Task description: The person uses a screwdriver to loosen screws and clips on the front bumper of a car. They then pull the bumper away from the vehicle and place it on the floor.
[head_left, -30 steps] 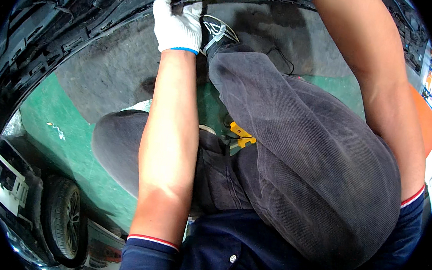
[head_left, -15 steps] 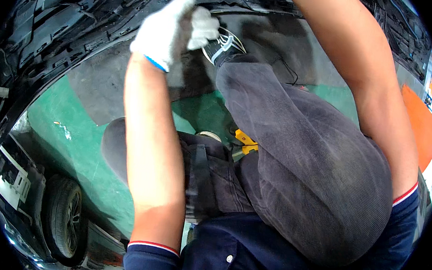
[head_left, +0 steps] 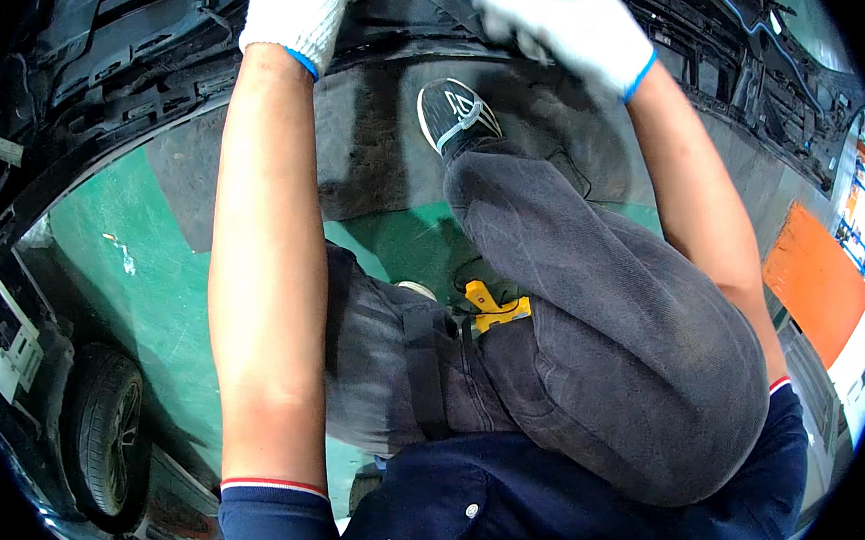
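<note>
Both my hands wear white knit gloves with blue cuffs and reach up to the black underside of a car [head_left: 136, 59] above me. My left hand [head_left: 296, 5] presses against the black panel at the top. My right hand [head_left: 570, 24] is blurred and rests on the same panel's edge, a little to the right. Whether either hand grips a part is hidden by the gloves and blur. My raised knee in grey trousers [head_left: 637, 355] fills the middle, with my shoe [head_left: 453, 116] beyond it.
A yellow tool [head_left: 490, 309] sticks out at my hip pocket. The floor [head_left: 142, 270] is green, with a dark mat under my foot. Another car's wheel [head_left: 105, 438] shows at lower left. An orange panel [head_left: 818, 282] stands at right.
My left hand has moved up and left along the car's underside. My right hand has come into view at the top beside it. The view has tilted slightly.
</note>
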The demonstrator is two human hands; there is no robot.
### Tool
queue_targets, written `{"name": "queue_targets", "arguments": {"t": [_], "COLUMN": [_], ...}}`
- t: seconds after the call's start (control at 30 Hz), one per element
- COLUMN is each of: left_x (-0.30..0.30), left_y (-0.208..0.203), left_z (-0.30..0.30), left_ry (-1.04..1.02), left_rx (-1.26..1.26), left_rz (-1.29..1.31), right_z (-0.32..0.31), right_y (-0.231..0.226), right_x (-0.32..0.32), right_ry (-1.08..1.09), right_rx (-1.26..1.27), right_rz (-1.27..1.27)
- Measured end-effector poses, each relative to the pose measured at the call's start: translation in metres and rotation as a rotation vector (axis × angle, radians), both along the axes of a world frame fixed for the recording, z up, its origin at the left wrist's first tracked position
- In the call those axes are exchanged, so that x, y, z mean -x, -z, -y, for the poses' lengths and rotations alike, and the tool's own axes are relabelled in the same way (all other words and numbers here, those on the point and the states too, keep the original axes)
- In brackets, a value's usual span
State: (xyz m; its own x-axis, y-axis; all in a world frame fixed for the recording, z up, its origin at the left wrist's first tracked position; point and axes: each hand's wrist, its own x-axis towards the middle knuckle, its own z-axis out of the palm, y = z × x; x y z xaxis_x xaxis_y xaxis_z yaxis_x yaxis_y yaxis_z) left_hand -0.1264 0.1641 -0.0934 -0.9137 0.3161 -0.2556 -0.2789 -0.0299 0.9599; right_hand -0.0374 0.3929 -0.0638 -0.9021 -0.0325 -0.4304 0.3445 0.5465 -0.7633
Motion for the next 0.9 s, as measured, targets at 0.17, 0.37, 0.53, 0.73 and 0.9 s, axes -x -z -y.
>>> {"name": "queue_targets", "arguments": {"t": [0.17,0.37,0.53,0.73,0.9], "left_x": [0.004,0.001,0.002,0.001,-0.005], "left_y": [0.01,0.021,0.027,0.031,0.036], "left_z": [0.003,0.019,0.018,0.016,0.024], "left_ry": [-0.06,-0.036,-0.061,-0.06,-0.108], "left_rx": [-0.245,-0.256,-0.294,-0.325,-0.303], "left_rz": [0.278,0.254,0.274,0.327,0.369], "right_z": [0.001,0.005,-0.029,-0.012,0.001], "right_y": [0.032,0.025,-0.008,0.037,0.051], "right_x": [-0.029,-0.016,-0.003,-0.01,-0.005], "right_ry": [-0.505,-0.405,-0.354,-0.243,-0.335], "right_rx": [-0.418,-0.279,-0.029,-0.133,-0.237], "right_rz": [0.264,0.385,0.304,0.332,0.183]}}
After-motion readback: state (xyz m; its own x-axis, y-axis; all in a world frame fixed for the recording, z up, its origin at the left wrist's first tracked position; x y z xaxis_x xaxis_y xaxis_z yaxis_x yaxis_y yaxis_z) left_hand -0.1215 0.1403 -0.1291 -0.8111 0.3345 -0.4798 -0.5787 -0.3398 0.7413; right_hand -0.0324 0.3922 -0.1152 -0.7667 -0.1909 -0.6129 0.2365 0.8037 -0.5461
